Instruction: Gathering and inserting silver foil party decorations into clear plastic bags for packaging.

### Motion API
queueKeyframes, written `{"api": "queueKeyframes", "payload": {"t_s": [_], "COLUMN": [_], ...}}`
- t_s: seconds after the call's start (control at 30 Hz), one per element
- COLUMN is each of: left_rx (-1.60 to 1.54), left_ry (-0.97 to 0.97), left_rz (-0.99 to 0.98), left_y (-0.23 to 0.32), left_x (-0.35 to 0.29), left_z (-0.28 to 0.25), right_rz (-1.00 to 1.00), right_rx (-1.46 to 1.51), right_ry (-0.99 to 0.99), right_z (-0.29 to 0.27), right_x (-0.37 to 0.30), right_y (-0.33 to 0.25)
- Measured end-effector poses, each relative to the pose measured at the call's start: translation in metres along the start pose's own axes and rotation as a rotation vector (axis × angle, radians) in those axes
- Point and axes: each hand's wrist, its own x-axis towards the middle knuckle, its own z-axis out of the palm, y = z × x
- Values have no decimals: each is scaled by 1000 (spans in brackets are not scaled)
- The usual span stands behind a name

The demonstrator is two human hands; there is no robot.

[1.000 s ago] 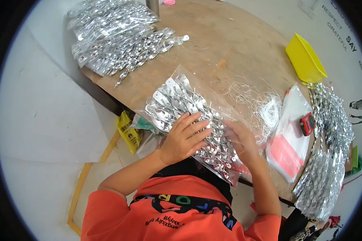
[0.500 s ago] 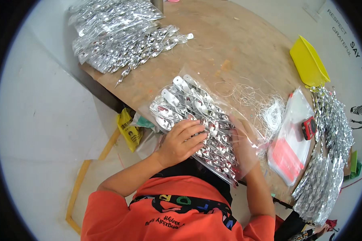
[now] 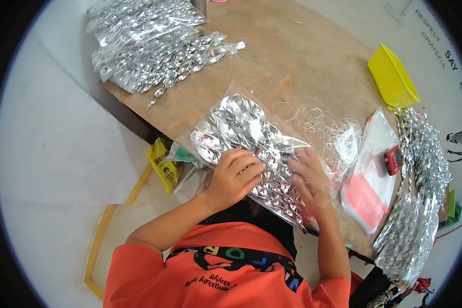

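A clear plastic bag (image 3: 232, 91) packed with shiny silver twisted strips (image 3: 241, 123) lies slanted across the table's near edge, in front of my body. From its left side my left hand (image 3: 232, 179) grips the bag, with four fingers bent over the strips and the thumb hidden. On the right side, my right hand (image 3: 312, 179) rests against the bag with its fingers apart and slightly curved. One pointed silver strip sticks out toward the right fingertips. The bag's lower end hangs past the edge above my lap.
Filled bags of silver strips (image 3: 149, 46) are heaped at far left. White string (image 3: 344, 146), flat clear bags (image 3: 369, 179), a red-and-black tape measure (image 3: 393, 160), a yellow bin (image 3: 392, 77) and a silver strip bundle (image 3: 421, 195) stand at right. A yellow bag (image 3: 164, 167) hangs below the left edge.
My right hand has come from behind the clear plastic to the top of the bag. The strips' flat white end tabs no longer show, and one strip points right. My left hand stays put.
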Motion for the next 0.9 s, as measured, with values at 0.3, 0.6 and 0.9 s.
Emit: {"api": "queueKeyframes", "payload": {"t_s": [0.3, 0.6, 0.9], "left_rx": [23, 9, -15], "left_ry": [13, 28, 12], "left_rz": [-8, -7, -19], "left_y": [-2, -4, -2], "left_x": [3, 1, 2], "left_z": [4, 6, 5], "right_rz": [425, 188, 168], "right_rx": [171, -162, -191], "right_ry": [-148, 133, 206], "right_z": [-14, -4, 17], "right_x": [-15, -29, -5], "right_y": [-28, 2, 20]}}
